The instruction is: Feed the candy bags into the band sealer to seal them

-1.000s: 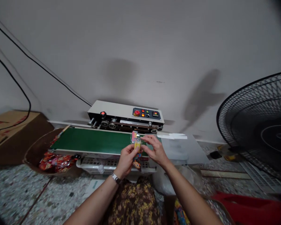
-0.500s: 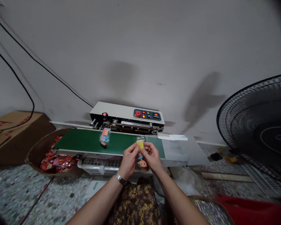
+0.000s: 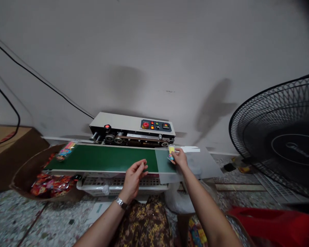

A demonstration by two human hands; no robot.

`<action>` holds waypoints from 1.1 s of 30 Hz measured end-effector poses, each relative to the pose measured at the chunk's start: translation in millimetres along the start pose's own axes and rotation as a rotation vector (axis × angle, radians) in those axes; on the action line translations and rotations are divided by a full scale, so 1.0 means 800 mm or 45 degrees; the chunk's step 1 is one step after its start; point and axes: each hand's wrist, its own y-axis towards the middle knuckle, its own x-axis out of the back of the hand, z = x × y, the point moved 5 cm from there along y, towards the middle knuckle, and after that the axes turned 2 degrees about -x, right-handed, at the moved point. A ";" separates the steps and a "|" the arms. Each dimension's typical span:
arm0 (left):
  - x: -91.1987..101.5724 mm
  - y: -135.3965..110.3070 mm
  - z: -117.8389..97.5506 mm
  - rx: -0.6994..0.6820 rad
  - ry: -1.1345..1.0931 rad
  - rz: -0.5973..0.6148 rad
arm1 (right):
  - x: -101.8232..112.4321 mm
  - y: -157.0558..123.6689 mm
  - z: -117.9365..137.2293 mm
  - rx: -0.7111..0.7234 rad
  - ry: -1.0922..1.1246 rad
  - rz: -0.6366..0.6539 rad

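Observation:
My right hand (image 3: 180,159) pinches a small clear packet (image 3: 171,151) with yellow pieces and a colourful cartoon figure inside. It holds the packet at the feed end of a band sealing machine (image 3: 128,120), with the packet's top close to the roller. My left hand (image 3: 133,180) hovers over the front edge of the green conveyor belt (image 3: 113,158), holding nothing, its fingers loosely curled and apart. Another packet (image 3: 66,151), pink and yellow with a blue figure, lies at the belt's left end.
Below the belt's left end stands a round brown bin (image 3: 18,176) with many red packets. A cardboard box (image 3: 12,161) is behind it. A white basket (image 3: 100,187) sits under the belt. To the right are a black fan (image 3: 273,144) and something red (image 3: 273,226).
My hands have parted: the right carried the yellow packet to the sealer's right end, while the left let go. The pink packet has travelled left along the belt. The view has shifted slightly.

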 end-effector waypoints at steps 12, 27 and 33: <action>0.001 0.003 -0.008 -0.006 0.018 0.004 | -0.004 -0.031 0.074 0.393 -0.498 0.019; 0.005 -0.040 0.057 0.188 0.247 0.155 | 0.235 -0.376 -0.271 -0.424 -0.752 0.203; -0.016 -0.056 0.072 0.211 0.296 0.221 | 0.223 -0.489 -0.317 -0.535 -0.699 0.007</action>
